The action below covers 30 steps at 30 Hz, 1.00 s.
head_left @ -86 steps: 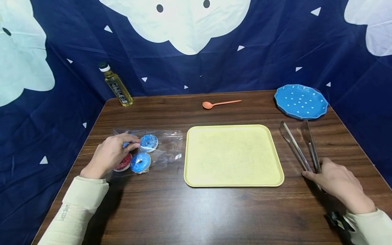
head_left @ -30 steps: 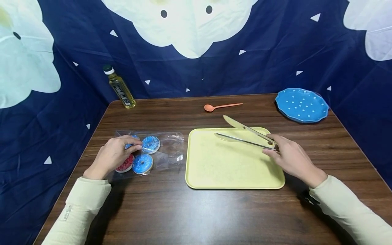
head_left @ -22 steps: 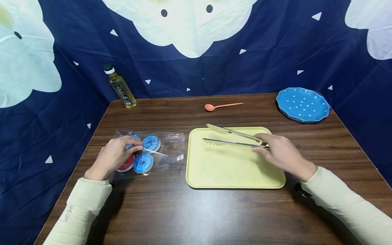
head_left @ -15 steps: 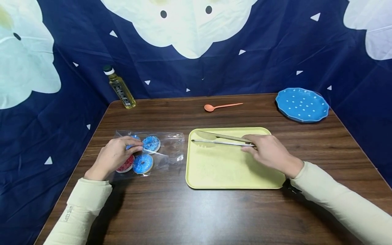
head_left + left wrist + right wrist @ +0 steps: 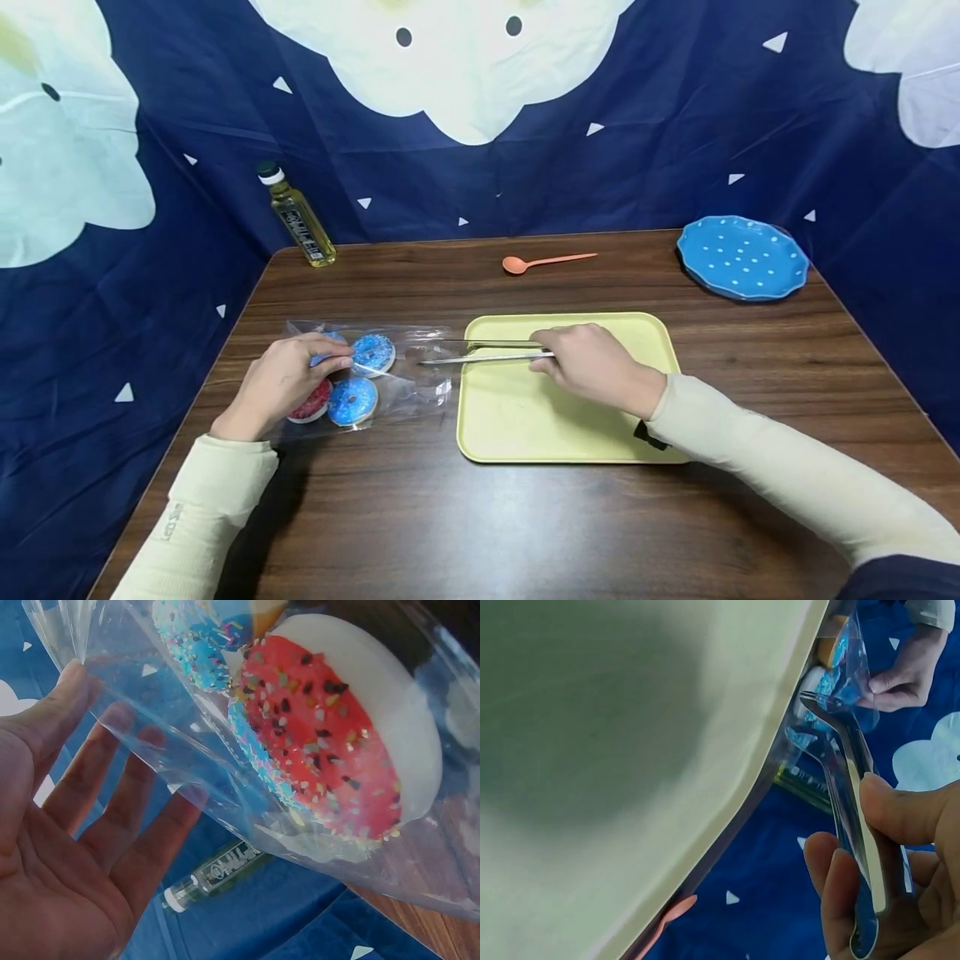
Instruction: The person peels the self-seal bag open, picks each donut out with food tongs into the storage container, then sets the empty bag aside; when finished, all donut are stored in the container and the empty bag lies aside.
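My left hand (image 5: 279,382) pinches the upper film of a clear plastic bag (image 5: 423,379) lying on the left of the table. Inside are several sprinkled doughnuts: a blue one (image 5: 352,402), another blue one (image 5: 373,354), a red one (image 5: 319,742) and one partly behind my fingers. My right hand (image 5: 596,367) grips metal tongs (image 5: 855,787) near the hinge end, above the yellow tray (image 5: 525,433). The tongs point left, their two arms slightly apart. Their tips lie over the bag's right end in the head view, just right of the doughnuts; whether they touch the film I cannot tell.
A bottle of yellow oil (image 5: 302,225) stands at the back left corner. An orange spoon (image 5: 515,265) lies at the back middle. The blue dotted plate (image 5: 742,258) sits at the back right. Dark blue cloth (image 5: 420,175) hangs behind the wooden table (image 5: 480,517).
My right hand has picked up the tongs from the table's right side and carried them left across the tray to the bag, their arms drawing closer together. My left hand keeps its pinch.
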Available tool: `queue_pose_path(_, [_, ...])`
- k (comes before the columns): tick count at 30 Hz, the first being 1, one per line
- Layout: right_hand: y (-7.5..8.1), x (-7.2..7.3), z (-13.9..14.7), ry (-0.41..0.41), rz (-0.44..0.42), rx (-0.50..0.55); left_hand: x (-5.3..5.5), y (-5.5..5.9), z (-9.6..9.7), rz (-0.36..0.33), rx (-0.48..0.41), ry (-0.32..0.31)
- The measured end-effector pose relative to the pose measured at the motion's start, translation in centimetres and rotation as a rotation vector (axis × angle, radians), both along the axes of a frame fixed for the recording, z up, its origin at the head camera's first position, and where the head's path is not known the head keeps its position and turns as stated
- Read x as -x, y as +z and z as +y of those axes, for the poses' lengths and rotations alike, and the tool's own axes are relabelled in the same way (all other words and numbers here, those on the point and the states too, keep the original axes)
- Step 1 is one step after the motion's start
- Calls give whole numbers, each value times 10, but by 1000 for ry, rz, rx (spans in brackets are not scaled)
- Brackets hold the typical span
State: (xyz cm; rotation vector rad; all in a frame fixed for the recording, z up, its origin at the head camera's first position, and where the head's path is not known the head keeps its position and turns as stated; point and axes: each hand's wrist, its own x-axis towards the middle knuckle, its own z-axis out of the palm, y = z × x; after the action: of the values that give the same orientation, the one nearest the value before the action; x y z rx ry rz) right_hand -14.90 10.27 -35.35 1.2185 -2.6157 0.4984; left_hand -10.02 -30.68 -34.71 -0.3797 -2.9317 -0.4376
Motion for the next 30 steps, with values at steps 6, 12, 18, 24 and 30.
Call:
queue_pose_path(6, [-6, 8, -20, 5, -29, -19, 1, 1, 2, -16, -9, 11])
queue_pose_path(12, [-10, 14, -39, 23, -56, -37, 2, 0, 1, -2, -3, 1])
queue_pose_path(18, [-12, 17, -56, 36, -60, -50, 2, 0, 1, -18, -11, 8])
queue_pose_path(24, [-13, 20, -69, 40, -62, -69, 1, -2, 2, -32, -22, 33])
queue_pose_path(30, [-16, 25, -78, 39, -74, -55, 1, -2, 2, -28, -34, 47])
